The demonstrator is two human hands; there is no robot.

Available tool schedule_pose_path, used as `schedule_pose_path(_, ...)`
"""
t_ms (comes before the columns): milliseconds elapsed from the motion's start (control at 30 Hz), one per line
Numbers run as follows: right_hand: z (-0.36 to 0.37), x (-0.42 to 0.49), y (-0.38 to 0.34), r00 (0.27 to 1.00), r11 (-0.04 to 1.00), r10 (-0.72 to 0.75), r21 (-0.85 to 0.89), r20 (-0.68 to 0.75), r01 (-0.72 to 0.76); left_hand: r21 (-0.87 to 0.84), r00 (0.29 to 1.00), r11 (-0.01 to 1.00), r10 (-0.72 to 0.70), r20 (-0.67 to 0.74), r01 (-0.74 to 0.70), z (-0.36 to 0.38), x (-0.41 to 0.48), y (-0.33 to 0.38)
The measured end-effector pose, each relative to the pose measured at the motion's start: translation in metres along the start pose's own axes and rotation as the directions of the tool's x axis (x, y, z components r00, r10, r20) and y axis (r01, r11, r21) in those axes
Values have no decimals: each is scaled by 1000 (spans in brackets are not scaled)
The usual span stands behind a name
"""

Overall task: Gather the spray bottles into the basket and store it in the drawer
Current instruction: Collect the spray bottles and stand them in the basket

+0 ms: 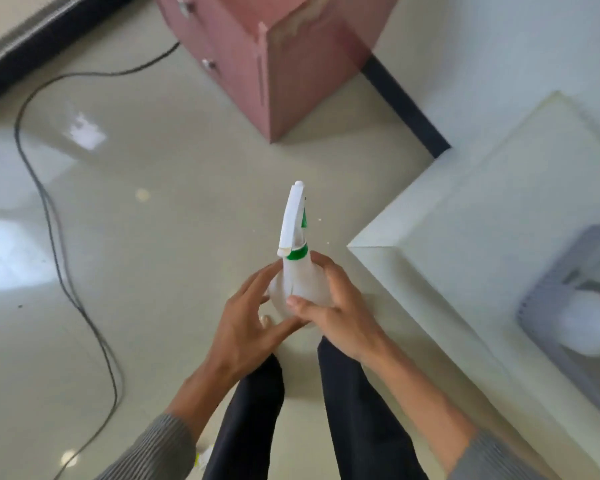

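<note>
The right hand wraps around the rounded body of a translucent white plastic spray bottle with a green collar and white trigger head, thumb across its front and fingers curled behind it, so the grip is closed on the bottle. The left hand meets the bottle from the other side, its fingers spread and touching the lower body rather than clamped around it. The bottle is held upright in the air above the glossy cream tiled floor, nozzle pointing away from the person, just beside the corner of a white table. On that table, at the right edge of the view, sits a grey slotted plastic basket with a blurred white rounded object inside. Further off stands a pink cabinet with round metal drawer knobs. A black cable trails across the floor at left. Below the hands are dark trouser legs and grey ribbed sleeves.
</note>
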State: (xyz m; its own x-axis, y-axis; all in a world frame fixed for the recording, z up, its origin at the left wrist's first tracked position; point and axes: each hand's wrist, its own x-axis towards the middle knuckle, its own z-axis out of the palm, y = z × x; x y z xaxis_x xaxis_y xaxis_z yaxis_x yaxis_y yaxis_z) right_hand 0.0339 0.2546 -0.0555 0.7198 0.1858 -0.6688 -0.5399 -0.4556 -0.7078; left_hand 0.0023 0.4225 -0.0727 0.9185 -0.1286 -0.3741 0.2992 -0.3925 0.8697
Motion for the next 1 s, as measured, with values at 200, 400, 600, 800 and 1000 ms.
schedule_pose_path(200, -13, -103, 20, 856, 970, -111, 131, -505, 203, 147, 959, 951, 253, 129, -271, 32, -23, 51)
schedule_pose_path(400, -38, -172, 83, 614, 925, 48, 268, -788, 270, 232, 862, 867, 339, 376, -441, 124, -45, 66)
schedule_pose_path(600, -123, -254, 145, 393, 934, 120, 238, -911, 266, 168, 727, 781, 447, 521, -601, 254, -73, 123)
schedule_pose_path(800, -207, -304, 179, 278, 927, 84, 178, -957, 329, 118, 657, 696, 588, 471, -708, 345, -80, 201)
schedule_pose_path(1000, -262, -300, 194, 235, 935, -25, 60, -972, 349, 237, 685, 656, 597, 417, -716, 394, -62, 246)
